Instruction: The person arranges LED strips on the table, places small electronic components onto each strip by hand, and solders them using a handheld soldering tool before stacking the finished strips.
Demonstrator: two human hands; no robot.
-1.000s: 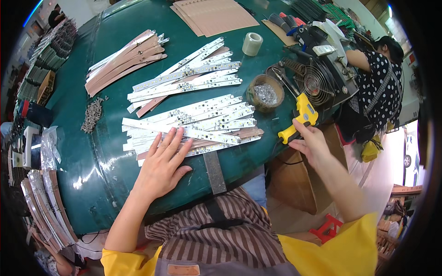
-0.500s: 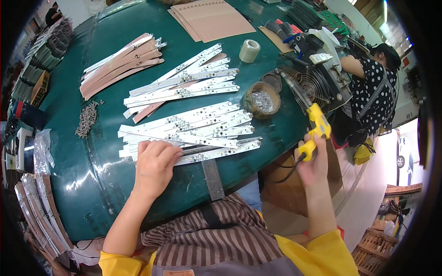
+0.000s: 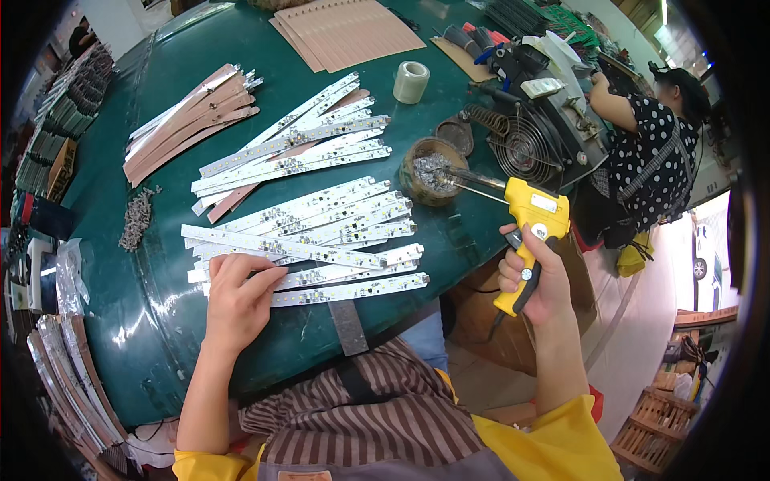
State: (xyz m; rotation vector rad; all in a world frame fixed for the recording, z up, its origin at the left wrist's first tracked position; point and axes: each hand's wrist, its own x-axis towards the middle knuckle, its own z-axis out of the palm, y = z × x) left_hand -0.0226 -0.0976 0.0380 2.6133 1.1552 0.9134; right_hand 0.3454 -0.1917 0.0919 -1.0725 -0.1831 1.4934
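— On the smooth green table [image 3: 152, 337], see what?
— See long white circuit strips [image 3: 305, 249]; nearby, a yellow pistol-shaped soldering tool [image 3: 539, 210], held in the right hand [image 3: 550, 280].
— In the left hand [image 3: 234, 301]?
— Curled narrow over strip ends; cannot tell if gripping.

You've one soldering gun [image 3: 536, 210] at three o'clock, one tape roll [image 3: 411, 82] at twelve, three strip piles [image 3: 289, 247], nine through eleven!
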